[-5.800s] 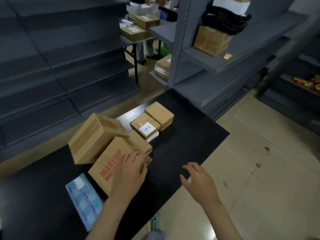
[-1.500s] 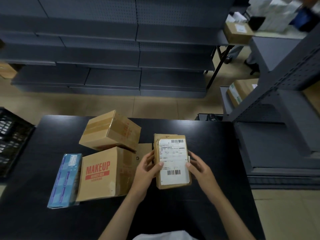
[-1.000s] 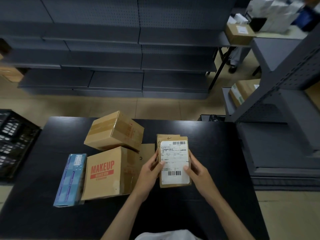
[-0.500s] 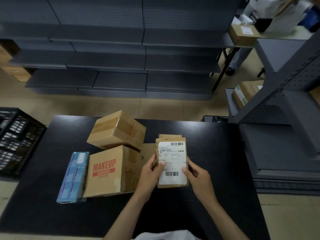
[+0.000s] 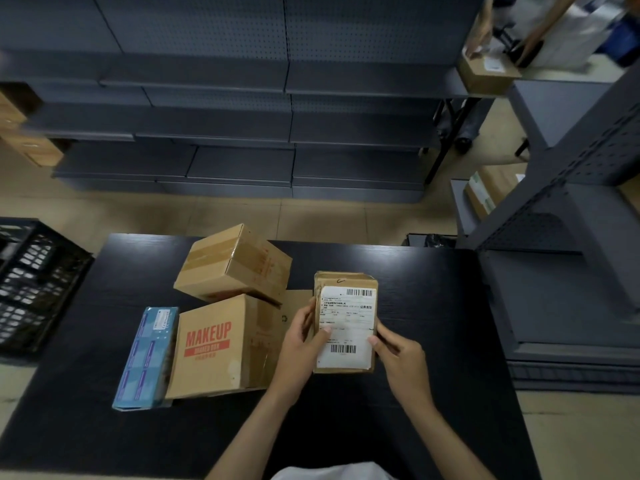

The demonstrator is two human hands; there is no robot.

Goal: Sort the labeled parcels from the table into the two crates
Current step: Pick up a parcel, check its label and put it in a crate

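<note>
A small brown parcel [image 5: 346, 306] with a white shipping label facing me is held above the black table [image 5: 433, 323]. My left hand [image 5: 299, 351] grips its left edge and my right hand [image 5: 398, 358] its right edge. To the left lie a "MAKEUP" carton [image 5: 218, 344], a plain taped carton [image 5: 235, 265] leaning on it, and a blue flat box [image 5: 147, 358]. A flat cardboard piece [image 5: 294, 306] lies behind my left hand. A black crate [image 5: 31, 282] stands off the table's left end.
Grey metal shelving [image 5: 242, 116] runs along the far side. A second grey shelf unit [image 5: 571, 254] stands close to the table's right end, with cartons [image 5: 491, 188] on a low shelf. Another person's arm [image 5: 547, 26] works at a far table, top right.
Since 5.8 s ago I picked up the labeled parcel with both hands. Over the last second it stays held; the view shifted slightly right.
</note>
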